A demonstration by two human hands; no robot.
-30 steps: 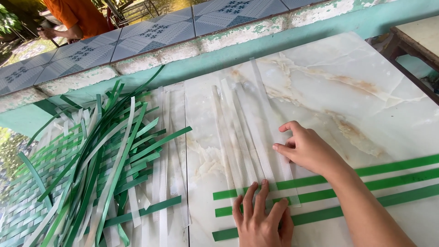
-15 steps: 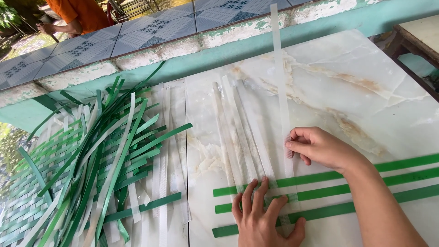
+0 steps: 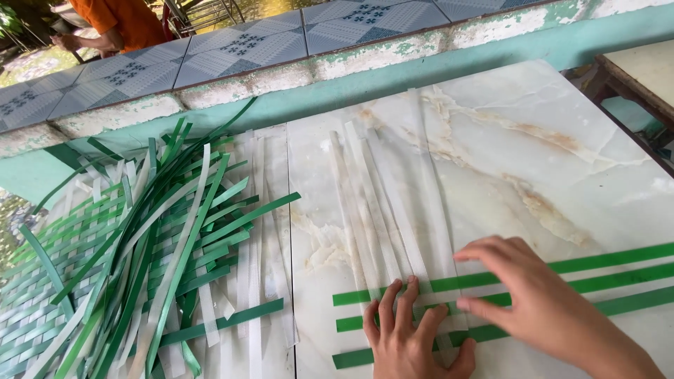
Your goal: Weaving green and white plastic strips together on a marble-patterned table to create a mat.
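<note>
My left hand (image 3: 411,337) lies flat, fingers spread, pressing on the crossing of green strips (image 3: 604,263) and translucent white strips (image 3: 372,203) on the marble slab (image 3: 533,140). My right hand (image 3: 533,298) rests just right of it, fingertips on a wide white strip (image 3: 428,175) that lies flat across the three green strips. The white strips run away from me; the green ones run sideways to the right edge.
A loose pile of green and white strips (image 3: 161,238) lies at the left, over a woven green-and-white mat (image 3: 28,302). A tiled ledge (image 3: 239,49) runs along the back. A person in orange (image 3: 126,21) stands beyond it. A wooden table corner (image 3: 639,70) is at right.
My right hand lifted a white strip upright, then laid it flat across the green strips. It moved down toward me; my left hand stayed pressed in place.
</note>
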